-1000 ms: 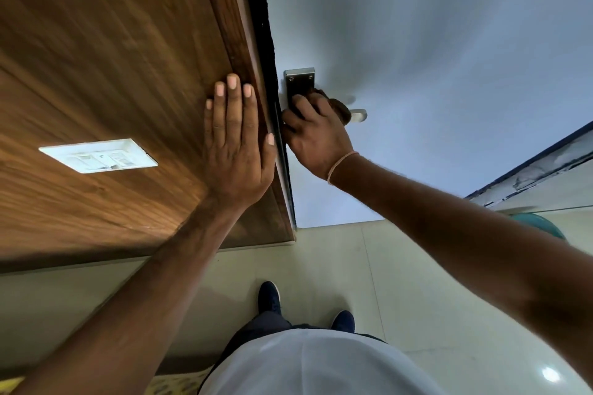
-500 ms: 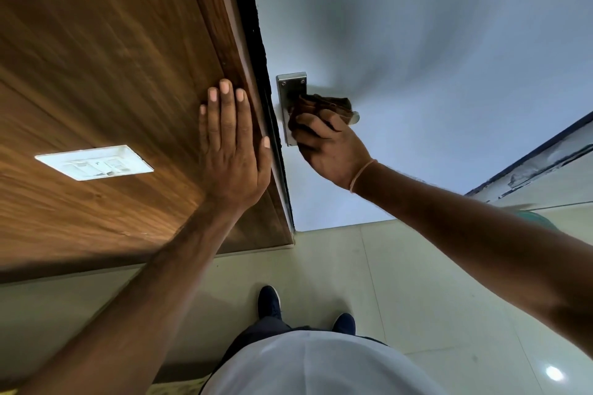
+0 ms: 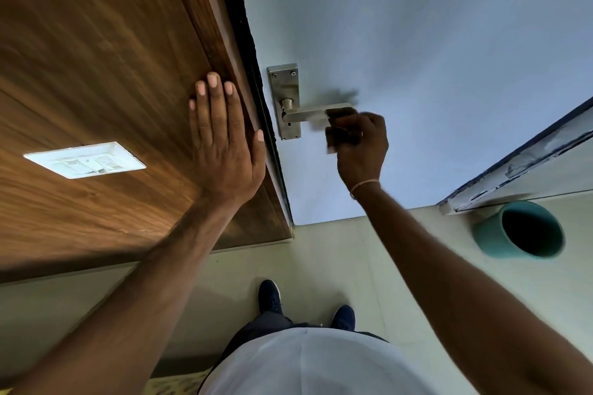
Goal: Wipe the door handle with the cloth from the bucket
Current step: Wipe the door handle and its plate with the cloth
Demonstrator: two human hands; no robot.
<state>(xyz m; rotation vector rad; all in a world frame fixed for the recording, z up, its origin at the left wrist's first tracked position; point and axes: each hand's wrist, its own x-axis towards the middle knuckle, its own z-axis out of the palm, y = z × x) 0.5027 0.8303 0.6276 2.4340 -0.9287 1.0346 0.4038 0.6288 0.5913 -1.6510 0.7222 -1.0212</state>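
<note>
Right hand [image 3: 361, 141] gripping the cloth [image 3: 340, 135] at the free end of the door handle [image 3: 316, 113].

Your right hand is closed into a fist around the dark cloth, which is bunched in the fingers and sits against the outer tip of the metal lever; the rest of the lever and its backplate [image 3: 285, 99] are uncovered. The hand and cloth are motion-blurred, so you cannot tell how much of the tip the cloth wraps. Your left hand [image 3: 224, 141] lies flat, fingers together and extended, palm pressed on the wooden panel [image 3: 96, 74] just beside the door edge, holding nothing. The teal bucket [image 3: 519, 231] stands on the floor [image 3: 337, 260] to your right, well apart from the handle.
</note>
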